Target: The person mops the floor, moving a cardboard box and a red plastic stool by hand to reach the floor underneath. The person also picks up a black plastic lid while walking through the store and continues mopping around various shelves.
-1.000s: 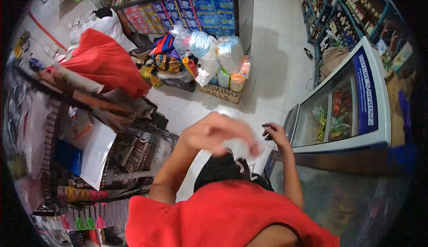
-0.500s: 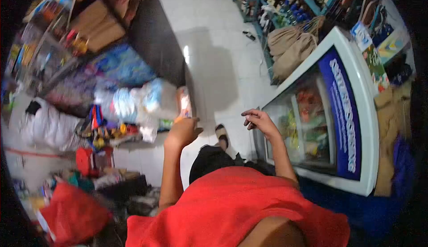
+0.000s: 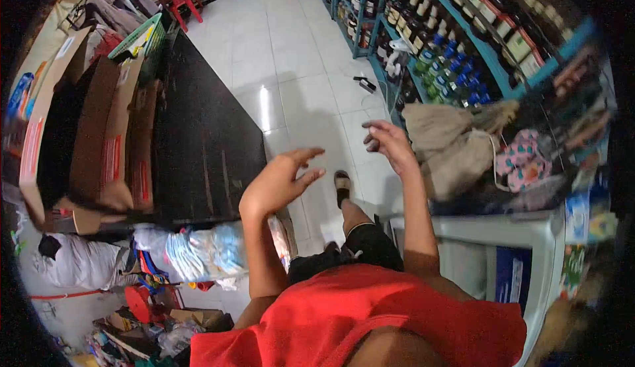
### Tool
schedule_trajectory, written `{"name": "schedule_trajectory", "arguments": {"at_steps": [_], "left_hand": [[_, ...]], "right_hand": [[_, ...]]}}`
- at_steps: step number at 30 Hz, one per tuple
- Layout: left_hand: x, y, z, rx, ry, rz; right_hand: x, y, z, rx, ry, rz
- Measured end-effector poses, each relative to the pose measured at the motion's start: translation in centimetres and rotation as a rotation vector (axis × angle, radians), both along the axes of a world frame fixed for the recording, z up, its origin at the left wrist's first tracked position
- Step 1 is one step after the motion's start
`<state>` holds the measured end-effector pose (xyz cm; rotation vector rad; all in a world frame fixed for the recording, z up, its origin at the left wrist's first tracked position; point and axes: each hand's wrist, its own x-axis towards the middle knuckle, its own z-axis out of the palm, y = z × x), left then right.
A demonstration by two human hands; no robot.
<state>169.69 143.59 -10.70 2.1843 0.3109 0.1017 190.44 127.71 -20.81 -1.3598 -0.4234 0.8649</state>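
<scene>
My left hand (image 3: 281, 180) is held in the air over the white tile floor (image 3: 311, 112), with its thumb and fingers apart and nothing in it. Close to its left is the dark counter side (image 3: 205, 138). My right hand (image 3: 390, 147) is raised too, its fingers loosely bent and apart, and I see nothing in it. Nearest to that hand are beige cloth sacks (image 3: 443, 135). Neither hand appears to touch anything.
Shelves of bottles (image 3: 440, 69) line the right side. A white-framed freezer (image 3: 529, 228) stands at my right hip. Cardboard boxes (image 3: 116, 142) and wrapped packs (image 3: 198, 251) are on the left. A small black object (image 3: 364, 84) lies on the floor; a red chair (image 3: 180, 0) stands far back.
I have moved forward along the aisle; the freezer and wrapped packs now sit lower in view. My left hand's fingers have spread, and my right hand is a little higher in view.
</scene>
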Motion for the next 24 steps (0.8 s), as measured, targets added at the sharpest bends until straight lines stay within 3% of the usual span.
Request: {"name": "schedule_trajectory", "arguments": {"at_steps": [3, 6, 7, 8, 10, 12, 15, 19, 24], "left_hand": [[2.2, 5.0, -3.2, 0.122, 0.122, 0.020], [4.4, 9.4, -6.7, 0.296, 0.401, 0.032], [5.6, 10.1, -5.6, 0.238, 0.532, 0.044], [5.5, 11.2, -7.5, 0.272, 0.547, -0.059], [6.5, 12.9, -6.7, 0.210, 0.514, -0.127], [7.8, 14.2, -4.6, -0.258, 0.610, -0.269], [7.2, 16.7, -6.5, -0.524, 0.535, -0.169], [10.0, 22.5, -5.9, -0.499, 0.498, -0.244], [14.2, 31.7, -7.4, -0.853, 0.479, -0.249]], "right_hand": [[3.4, 2.7, -1.6, -0.141, 0.041, 0.062], [8.1, 6.2, -3.0, -0.207, 0.099, 0.178], [10.2, 8.0, -2.9, -0.203, 0.101, 0.181], [11.5, 9.4, -3.0, -0.207, 0.111, 0.203], [14.9, 12.5, -2.7, -0.217, 0.126, 0.218], [18.4, 16.8, -2.1, -0.209, 0.060, 0.215], [23.1, 22.9, -0.1, -0.181, 0.024, 0.247], [27.5, 31.5, -0.1, -0.143, 0.014, 0.318], [31.5, 40.9, -1.1, -0.136, 0.041, 0.352]]}}
